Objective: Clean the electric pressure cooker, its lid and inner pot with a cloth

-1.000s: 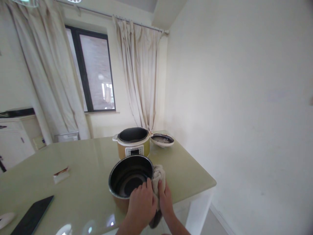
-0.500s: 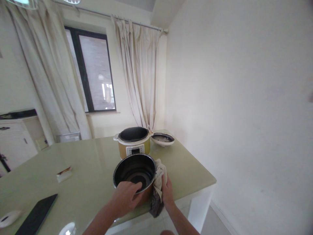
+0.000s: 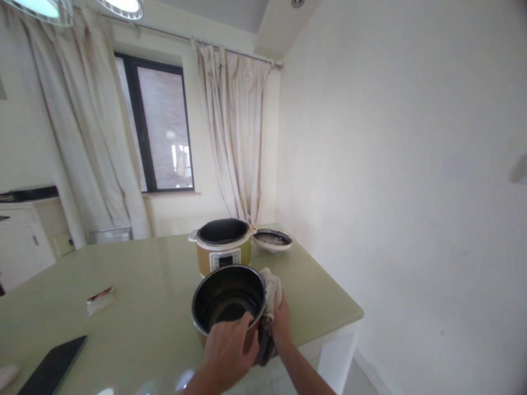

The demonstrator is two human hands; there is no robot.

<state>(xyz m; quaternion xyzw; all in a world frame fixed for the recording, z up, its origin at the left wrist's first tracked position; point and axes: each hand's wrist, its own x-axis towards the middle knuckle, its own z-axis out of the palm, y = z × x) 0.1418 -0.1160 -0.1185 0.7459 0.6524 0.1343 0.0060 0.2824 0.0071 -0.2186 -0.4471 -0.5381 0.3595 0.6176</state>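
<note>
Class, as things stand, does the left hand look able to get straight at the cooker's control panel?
Probably not directly: the left hand holds the pot at its near rim, and the pot stands between it and the cooker's control panel.

The glossy, pale green tabletop carries a multicooker base and an upturned lid near its far right corner. Toward the left lie a small packet and, closer to the near edge, a dark flat tablet.

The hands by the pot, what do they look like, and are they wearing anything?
The left hand and right hand are bare: no gloves, and no rings that I can see. No watch or bracelet shows at the wrists, and no sleeves show on the forearms.
</note>
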